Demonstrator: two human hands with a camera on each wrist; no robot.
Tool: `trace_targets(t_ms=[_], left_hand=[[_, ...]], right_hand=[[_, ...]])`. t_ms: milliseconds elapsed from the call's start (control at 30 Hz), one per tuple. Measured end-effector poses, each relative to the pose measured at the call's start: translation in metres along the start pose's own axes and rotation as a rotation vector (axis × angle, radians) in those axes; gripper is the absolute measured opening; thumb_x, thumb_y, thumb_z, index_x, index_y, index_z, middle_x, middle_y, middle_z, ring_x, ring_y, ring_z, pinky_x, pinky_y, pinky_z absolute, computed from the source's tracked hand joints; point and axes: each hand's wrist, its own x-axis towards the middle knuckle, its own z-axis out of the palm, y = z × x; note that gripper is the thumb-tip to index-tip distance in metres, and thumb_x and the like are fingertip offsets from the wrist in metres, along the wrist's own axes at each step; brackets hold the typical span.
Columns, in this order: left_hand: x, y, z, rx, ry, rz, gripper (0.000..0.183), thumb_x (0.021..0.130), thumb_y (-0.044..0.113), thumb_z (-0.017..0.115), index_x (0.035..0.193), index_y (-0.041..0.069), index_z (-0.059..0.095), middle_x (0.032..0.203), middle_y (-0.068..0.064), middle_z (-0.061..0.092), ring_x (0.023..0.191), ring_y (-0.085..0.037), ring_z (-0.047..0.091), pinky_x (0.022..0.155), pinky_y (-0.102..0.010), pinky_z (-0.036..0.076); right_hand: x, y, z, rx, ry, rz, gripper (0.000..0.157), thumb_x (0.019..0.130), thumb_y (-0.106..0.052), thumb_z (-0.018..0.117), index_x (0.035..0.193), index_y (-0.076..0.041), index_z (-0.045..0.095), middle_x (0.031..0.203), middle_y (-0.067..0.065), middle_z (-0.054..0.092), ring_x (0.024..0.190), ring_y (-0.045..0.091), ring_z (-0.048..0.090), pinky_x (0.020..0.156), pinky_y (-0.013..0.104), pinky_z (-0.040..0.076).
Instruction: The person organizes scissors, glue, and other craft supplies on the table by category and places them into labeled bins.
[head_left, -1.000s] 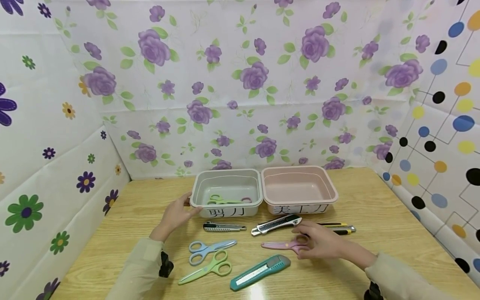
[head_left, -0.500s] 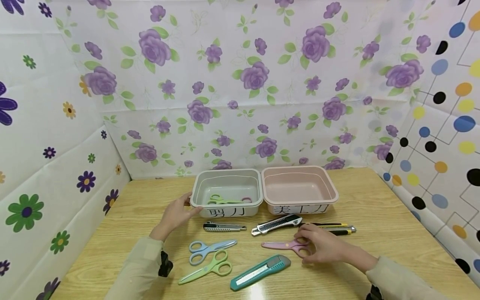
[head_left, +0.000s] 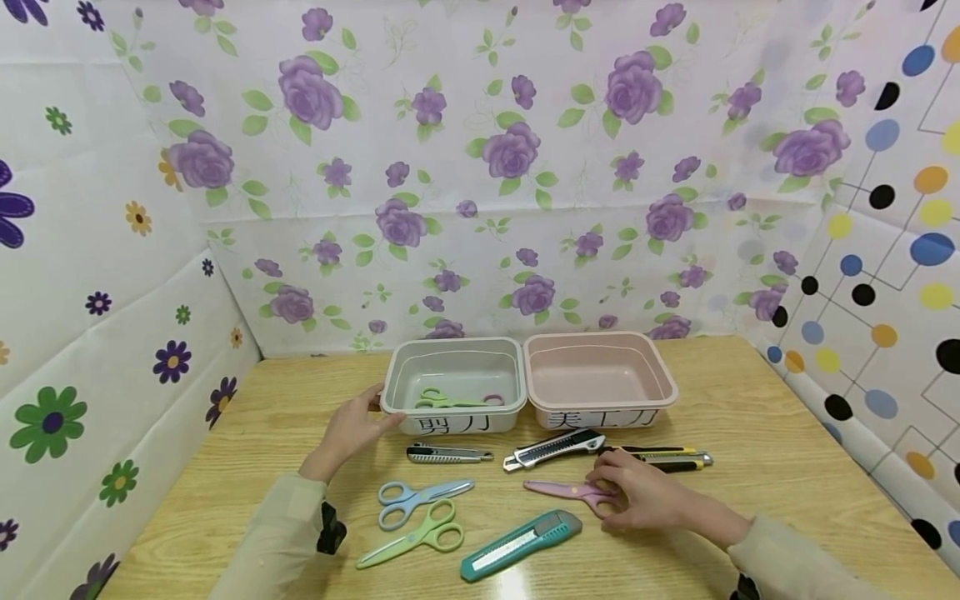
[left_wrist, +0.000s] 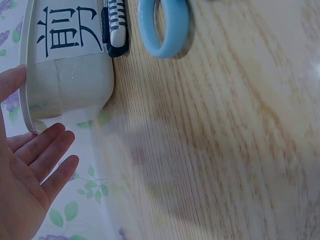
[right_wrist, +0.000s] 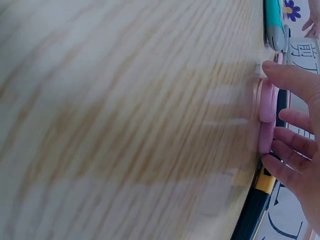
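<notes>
My left hand [head_left: 354, 431] rests at the near left corner of a grey plastic bin [head_left: 465, 367], thumb at its rim and fingers beside its end wall. Inside that bin lie green scissors [head_left: 438, 401] and a pink handle [head_left: 492, 400]. My right hand [head_left: 647, 493] is at the handles of pink scissors [head_left: 558, 488], which lie on the table. In the right wrist view, thumb and fingers spread on either side of the pink handles [right_wrist: 267, 107], only loosely bent. Whether the fingertips press on them is hard to tell.
A pink bin [head_left: 600, 367] adjoins the grey one. In front lie a small silver cutter [head_left: 450, 454], a silver-black utility knife [head_left: 551, 450], yellow-black cutters [head_left: 678, 462], blue scissors [head_left: 412, 500], green scissors [head_left: 420, 537] and a teal utility knife [head_left: 521, 546].
My right hand has drawn slightly right and nearer from the pink scissors. The scissors have turned a little, handles nearer to me. My left hand stays put.
</notes>
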Motion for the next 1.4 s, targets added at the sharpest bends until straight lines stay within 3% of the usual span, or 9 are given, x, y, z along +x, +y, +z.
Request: trace_targets(t_ms=[467,700,1033,1233,1400], left_hand=[[-0.001,0.003,-0.001,-0.012,0.008,0.015,0.07,0.082,0.041,0.064,0.133,-0.002,0.042,0.106,-0.016,0.063,0.096,-0.03,0.06,0.083,-0.05,0.044],[-0.002,0.003,0.0,-0.017,0.012,0.022,0.07,0.082,0.039,0.065,0.132,-0.003,0.042,0.105,-0.017,0.063,0.096,-0.031,0.06,0.083,-0.049,0.044],[0.0,0.001,0.0,-0.009,0.02,0.032,0.069,0.082,0.039,0.065,0.132,-0.003,0.042,0.104,-0.016,0.064,0.096,-0.032,0.06,0.082,-0.049,0.044],[0.002,0.001,0.001,-0.016,0.019,0.03,0.071,0.082,0.041,0.064,0.132,-0.003,0.042,0.104,-0.016,0.064,0.096,-0.032,0.06,0.083,-0.05,0.044],[0.001,-0.001,0.002,-0.011,0.016,0.024,0.07,0.082,0.039,0.065,0.133,-0.003,0.041,0.105,-0.016,0.063,0.095,-0.031,0.06,0.082,-0.049,0.045]], right_hand=[[-0.002,-0.003,0.001,-0.026,0.009,0.005,0.046,0.068,-0.03,0.076,0.105,-0.006,0.066,0.103,-0.005,0.05,0.086,0.006,0.048,0.073,0.024,0.045],[-0.002,-0.005,0.0,-0.05,0.006,-0.024,0.043,0.067,-0.03,0.076,0.104,-0.009,0.066,0.102,-0.005,0.053,0.086,0.005,0.049,0.072,0.025,0.045],[0.004,-0.006,-0.005,-0.014,-0.056,0.017,0.039,0.066,-0.029,0.075,0.099,-0.011,0.067,0.095,-0.007,0.053,0.076,0.005,0.046,0.063,0.018,0.04],[0.01,-0.006,-0.01,-0.052,-0.088,0.025,0.032,0.063,-0.027,0.074,0.091,-0.014,0.066,0.086,-0.009,0.049,0.067,0.002,0.043,0.055,0.015,0.037],[0.013,-0.008,-0.018,-0.086,-0.108,0.014,0.028,0.062,-0.026,0.074,0.086,-0.014,0.064,0.082,-0.009,0.049,0.067,0.001,0.041,0.057,0.016,0.038]])
